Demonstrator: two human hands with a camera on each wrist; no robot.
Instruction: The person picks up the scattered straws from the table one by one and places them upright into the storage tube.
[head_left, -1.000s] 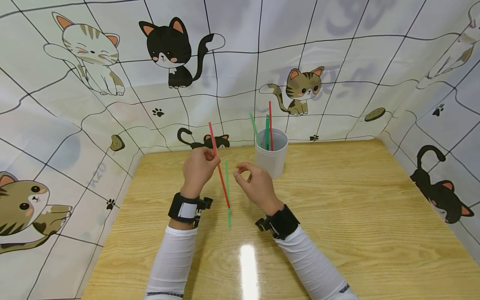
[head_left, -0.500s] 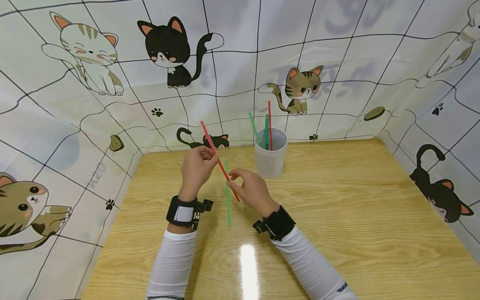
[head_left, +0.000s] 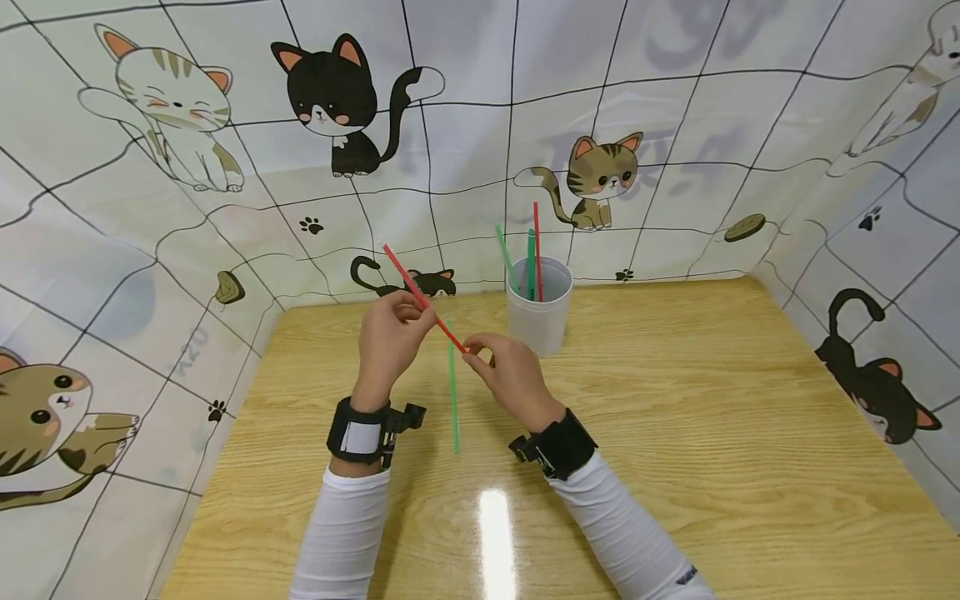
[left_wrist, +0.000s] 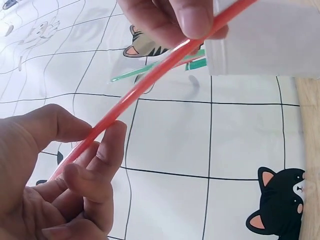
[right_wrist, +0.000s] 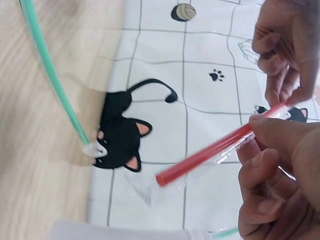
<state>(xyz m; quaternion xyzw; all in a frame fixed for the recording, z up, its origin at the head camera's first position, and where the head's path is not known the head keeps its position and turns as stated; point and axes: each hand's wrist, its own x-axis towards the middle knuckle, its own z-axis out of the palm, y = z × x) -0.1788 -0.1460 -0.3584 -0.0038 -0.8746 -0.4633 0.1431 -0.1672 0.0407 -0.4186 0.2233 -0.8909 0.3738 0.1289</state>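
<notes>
A red drinking straw (head_left: 406,277) slants above the table between my two hands. My left hand (head_left: 390,340) pinches it near its middle between thumb and fingertips, as the left wrist view of the straw (left_wrist: 137,92) also shows. My right hand (head_left: 512,377) pinches it nearer its lower end. In the right wrist view, thin clear plastic film (right_wrist: 231,154) shows along the straw, and its cut end points away from my right fingers. Beneath the hands a green straw (head_left: 454,408) lies on the table, its far end partly covered in the head view by the red straw.
A white plastic cup (head_left: 537,329) stands behind my right hand, close to the back wall. Green straws (head_left: 506,252) and a red one (head_left: 537,242) lean inside it. A cat-print cloth (head_left: 480,192) hangs around the wooden table (head_left: 712,433).
My right hand has come to the red straw and pinched its lower part. The straw has tilted, its upper end going left and its lower end swinging right and up, off the green straw.
</notes>
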